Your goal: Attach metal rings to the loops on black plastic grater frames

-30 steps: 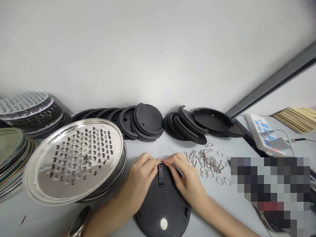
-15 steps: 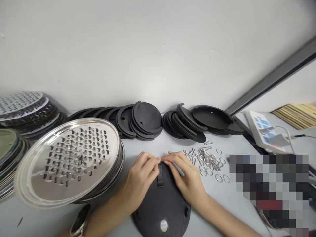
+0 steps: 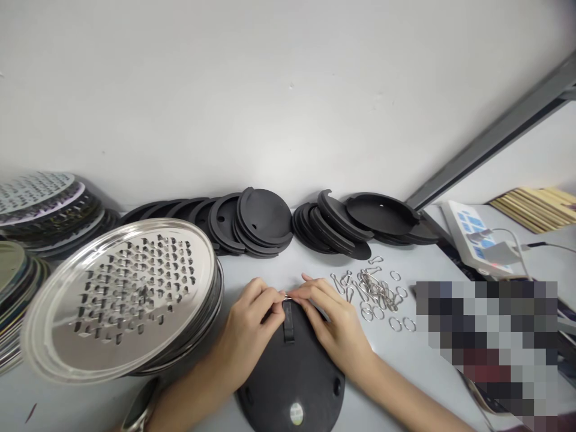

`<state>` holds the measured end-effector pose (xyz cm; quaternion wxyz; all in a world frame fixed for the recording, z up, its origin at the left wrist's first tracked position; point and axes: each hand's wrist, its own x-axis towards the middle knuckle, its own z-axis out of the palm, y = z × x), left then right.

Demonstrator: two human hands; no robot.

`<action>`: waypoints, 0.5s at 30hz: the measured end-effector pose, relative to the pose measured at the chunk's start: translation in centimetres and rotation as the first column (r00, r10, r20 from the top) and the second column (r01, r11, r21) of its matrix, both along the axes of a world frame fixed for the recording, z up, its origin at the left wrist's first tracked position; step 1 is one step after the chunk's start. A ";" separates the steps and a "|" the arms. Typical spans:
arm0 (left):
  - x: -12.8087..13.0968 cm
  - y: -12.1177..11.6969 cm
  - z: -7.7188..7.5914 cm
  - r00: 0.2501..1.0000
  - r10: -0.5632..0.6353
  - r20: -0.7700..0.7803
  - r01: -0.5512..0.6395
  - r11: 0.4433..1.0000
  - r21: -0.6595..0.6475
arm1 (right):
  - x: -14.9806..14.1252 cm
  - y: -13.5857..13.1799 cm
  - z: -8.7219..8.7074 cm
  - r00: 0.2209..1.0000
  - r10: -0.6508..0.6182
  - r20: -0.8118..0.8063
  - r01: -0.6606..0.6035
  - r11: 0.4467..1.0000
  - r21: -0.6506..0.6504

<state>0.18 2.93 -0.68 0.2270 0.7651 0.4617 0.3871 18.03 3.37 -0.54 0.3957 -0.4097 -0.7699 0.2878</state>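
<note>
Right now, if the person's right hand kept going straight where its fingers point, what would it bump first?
The right hand would meet the small metal piece first, because its fingertips are already at it. The left hand looks next in line, though depth is hard to judge here.

The small metal piece (image 3: 286, 296) between the left hand (image 3: 249, 324) and the right hand (image 3: 335, 327) is mostly hidden by the fingertips and too small to make out, perhaps a wire ring. The black disc (image 3: 288, 375) runs off the bottom edge, a pixelated block (image 3: 486, 348) covers the lower right of the view, and the stacked round plates (image 3: 20, 288) blur away at the left edge
</note>
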 end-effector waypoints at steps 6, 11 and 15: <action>-0.2 0.2 0.3 0.999 -0.031 0.019 0.032 0.998 -0.048 | -0.1 0.0 0.0 1.000 -0.003 -0.018 0.003 1.000 -0.008; -0.3 0.5 0.3 0.999 -0.032 0.009 0.033 0.997 -0.070 | 0.0 -0.2 -0.1 1.000 0.004 -0.002 -0.004 1.000 -0.009; -0.2 0.7 0.3 0.999 -0.038 0.002 0.038 0.996 -0.079 | 0.0 -0.2 -0.2 1.000 0.005 -0.001 -0.005 1.000 -0.016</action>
